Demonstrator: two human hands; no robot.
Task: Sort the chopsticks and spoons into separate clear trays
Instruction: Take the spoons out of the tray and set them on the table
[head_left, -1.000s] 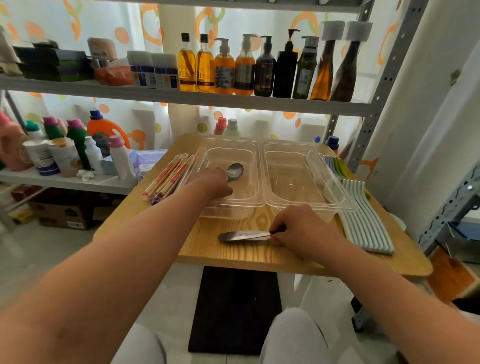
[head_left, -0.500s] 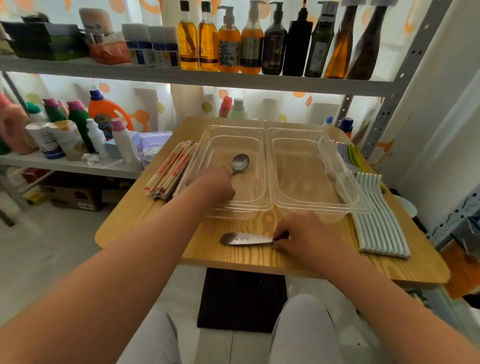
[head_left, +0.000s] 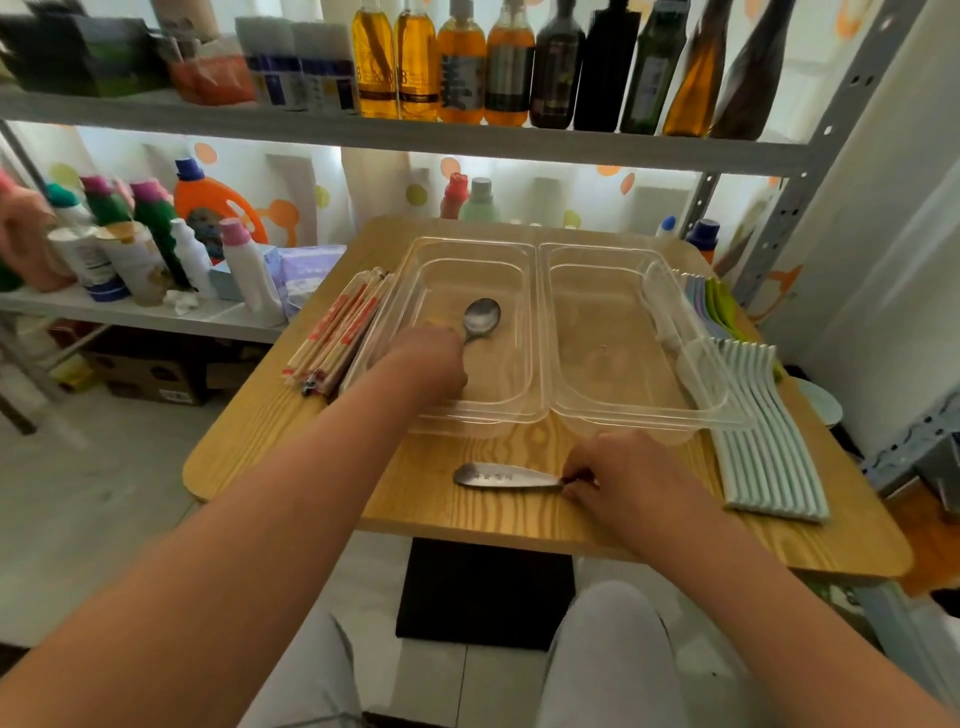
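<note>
Mid spoon-sorting: held a metal spoon (head_left: 481, 317) inside the left clear tray (head_left: 470, 243), left hand (head_left: 431, 364) curled over its handle. Pinched a second spoon (head_left: 498, 475) by its handle on the table (head_left: 457, 519) between right hand (head_left: 621, 475) fingertips. Probably needed lifting into that same tray next.

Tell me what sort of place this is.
Likely a storeroom or household-goods stockroom: metal shelving holds a row of pump bottles, detergent bottles stand on a lower shelf, and a wooden table sits in front.

Metal spoon (head_left: 481, 316) lies in left clear tray (head_left: 470, 241); second spoon (head_left: 506, 476) flat before it. Wrapped chopsticks (head_left: 337, 332) bundled alongside, left.
</note>
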